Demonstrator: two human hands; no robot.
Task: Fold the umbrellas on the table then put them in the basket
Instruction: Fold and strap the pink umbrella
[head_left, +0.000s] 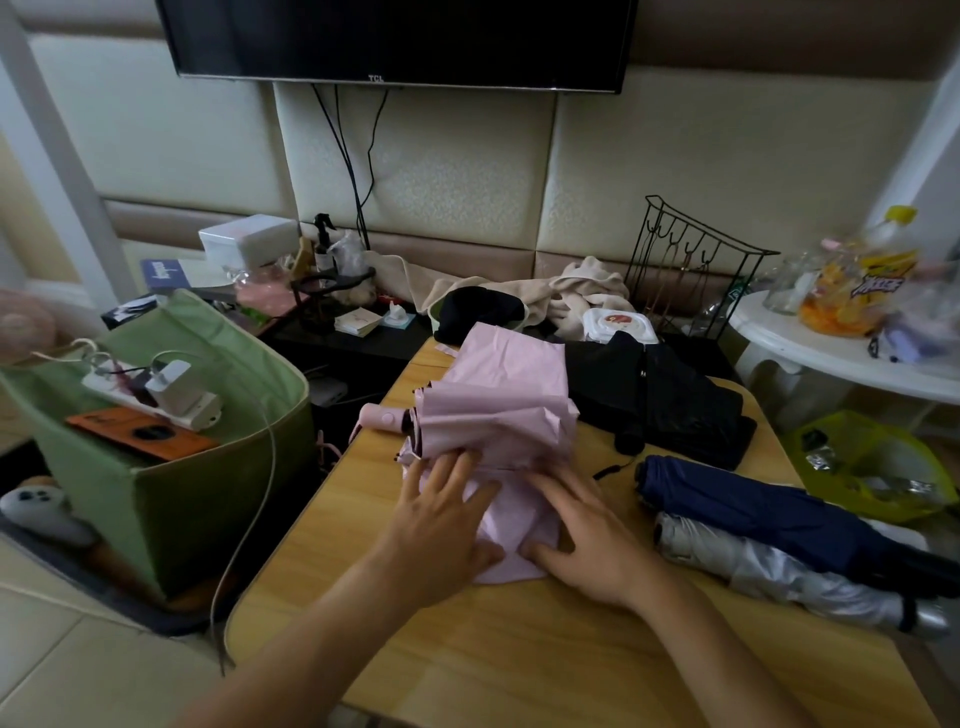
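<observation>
On the table (519, 665), right of the green basket (171, 467), I see the pink umbrella (498, 410): light, limp, slippery cloth; I'd grip its stiff handle. My left hand (441, 525) and right hand (592, 535) press it, fingers spread flat.

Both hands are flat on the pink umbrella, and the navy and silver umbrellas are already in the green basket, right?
Not quite. The head view shows the navy umbrella and silver umbrella lying on the table, not in the green basket. Left hand and right hand do press the pink umbrella.
</observation>
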